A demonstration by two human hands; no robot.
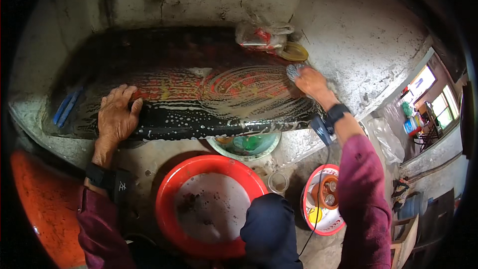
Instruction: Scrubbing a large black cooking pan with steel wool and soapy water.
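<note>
A long black panel with a red and yellow pattern point(179, 119) lies before me, wet and streaked with pale suds in swirls. Near its right end my right hand point(313, 83) grips a greyish scrubbing pad point(294, 71) against the surface. My left hand point(118, 114) rests flat on the panel's left part, its fingers apart, holding nothing. Blue strips point(67, 107), of a kind I cannot make out, lie at the left end. Along the front edge, foam and drops gather. A yellow lid or shallow dish point(295, 51) sits behind my right hand, beside a clear plastic bag with red contents point(261, 38).
A red basin point(168, 201) of cloudy water stands on the floor below, with a green-rimmed basin point(244, 157) partly under the panel. A clear cup point(278, 182) and a red-rimmed enamel basin point(304, 209) are to the right. An orange container point(48, 209) stands at left; walls adjoin the panel.
</note>
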